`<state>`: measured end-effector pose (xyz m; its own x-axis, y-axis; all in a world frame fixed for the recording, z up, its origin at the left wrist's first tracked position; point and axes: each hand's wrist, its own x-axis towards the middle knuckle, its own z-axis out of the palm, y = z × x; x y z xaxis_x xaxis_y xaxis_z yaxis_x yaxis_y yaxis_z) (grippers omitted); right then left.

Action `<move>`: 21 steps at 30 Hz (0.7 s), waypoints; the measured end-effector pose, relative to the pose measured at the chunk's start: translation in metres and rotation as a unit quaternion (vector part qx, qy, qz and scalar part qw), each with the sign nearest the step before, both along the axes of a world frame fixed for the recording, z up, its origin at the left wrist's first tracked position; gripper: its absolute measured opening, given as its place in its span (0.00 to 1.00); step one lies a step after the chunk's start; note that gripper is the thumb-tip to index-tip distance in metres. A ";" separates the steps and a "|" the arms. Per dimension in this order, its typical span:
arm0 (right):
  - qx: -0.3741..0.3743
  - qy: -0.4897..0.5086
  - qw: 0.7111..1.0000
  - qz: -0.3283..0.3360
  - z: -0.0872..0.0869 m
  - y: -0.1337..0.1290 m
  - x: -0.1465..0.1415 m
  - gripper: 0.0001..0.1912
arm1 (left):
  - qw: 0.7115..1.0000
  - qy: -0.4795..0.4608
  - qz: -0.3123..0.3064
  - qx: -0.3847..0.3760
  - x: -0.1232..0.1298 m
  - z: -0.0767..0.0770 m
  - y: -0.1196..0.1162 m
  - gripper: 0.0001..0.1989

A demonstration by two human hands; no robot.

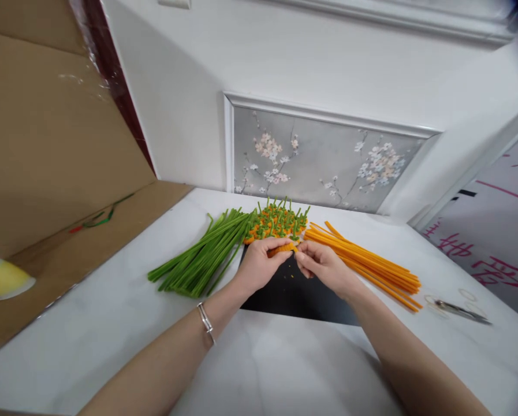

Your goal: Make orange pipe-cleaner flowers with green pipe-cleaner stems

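Between both hands is a coiled orange pipe cleaner [281, 249], held above a black mat [300, 297]. My left hand [261, 263] is closed around its left part, thumb and fingers pressed on it. At its right end, my right hand [321, 264] pinches with thumb and forefinger; the exact bit it grips is very small. Just behind the hands stands a cluster of small orange pieces with green stems [278, 219]. A bundle of green pipe cleaners [207, 254] lies to the left, and a bundle of straight orange pipe cleaners [366, 263] to the right.
Scissors [462, 312] lie on the white table [124, 341] at the right, beside pale thin loops [469, 294]. Cardboard [55, 127] rises on the left, near a yellow-and-white object [5, 277]. A wall with a framed flower panel [323, 156] borders the table's back.
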<state>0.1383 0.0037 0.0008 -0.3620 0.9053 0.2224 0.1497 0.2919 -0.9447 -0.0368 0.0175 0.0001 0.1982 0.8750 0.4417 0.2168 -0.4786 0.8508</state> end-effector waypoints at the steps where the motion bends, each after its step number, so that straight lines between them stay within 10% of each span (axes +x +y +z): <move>1: 0.012 -0.012 1.000 -0.008 -0.001 -0.001 -0.001 0.16 | 1.000 0.005 0.004 0.003 0.000 -0.001 -0.001 0.12; 12: 0.312 -0.224 0.913 -0.139 -0.009 -0.004 -0.002 0.08 | 1.000 0.023 0.014 -0.015 -0.001 -0.004 -0.002 0.11; 21: 0.309 -0.213 0.911 -0.172 -0.011 0.000 0.001 0.09 | 0.999 0.045 -0.005 -0.016 -0.003 0.001 0.000 0.12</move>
<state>0.1394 0.0036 -0.0098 -0.2522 0.7308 0.6343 0.6472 0.6147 -0.4510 -0.0395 0.0174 0.0010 0.2444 0.8858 0.3944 0.2885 -0.4548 0.8426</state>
